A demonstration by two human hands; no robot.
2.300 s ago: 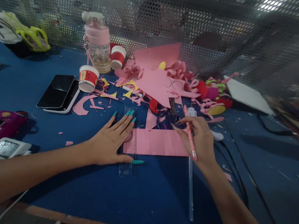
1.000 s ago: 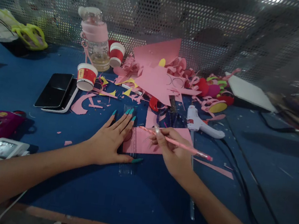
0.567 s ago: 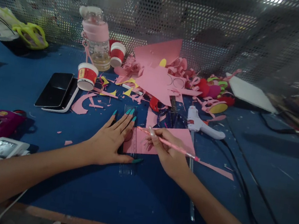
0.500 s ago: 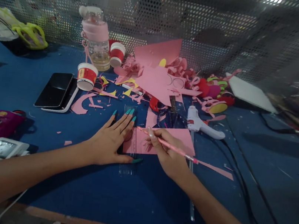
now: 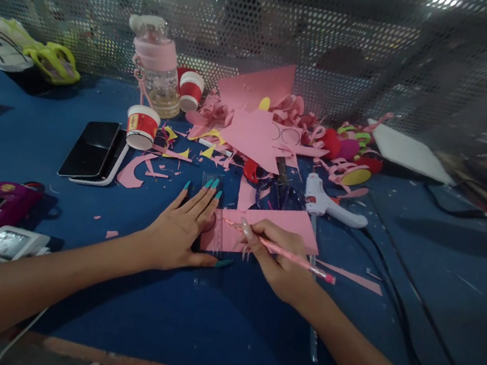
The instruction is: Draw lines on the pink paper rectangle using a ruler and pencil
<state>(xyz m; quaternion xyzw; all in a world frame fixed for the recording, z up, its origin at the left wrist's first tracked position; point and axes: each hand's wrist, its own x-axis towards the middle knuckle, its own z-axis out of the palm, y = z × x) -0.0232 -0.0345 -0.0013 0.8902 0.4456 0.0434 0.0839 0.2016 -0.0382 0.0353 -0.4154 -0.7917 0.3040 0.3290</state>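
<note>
A pink paper sheet, rectangular and flat, was laid on the blue table just right of centre. Its left edge was covered by a clear ruler, set near-to-far and pinned flat. A slim pink pencil was held slanting low over the sheet, tip at the ruler's right edge, red end pointing right.

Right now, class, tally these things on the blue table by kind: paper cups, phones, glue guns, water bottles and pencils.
Paper cups: 2, one beside the phones, one by the bottle
Phones: 2, stacked
Glue guns: 1
Water bottles: 1
Pencils: 1, in the right hand
Total: 7
</note>
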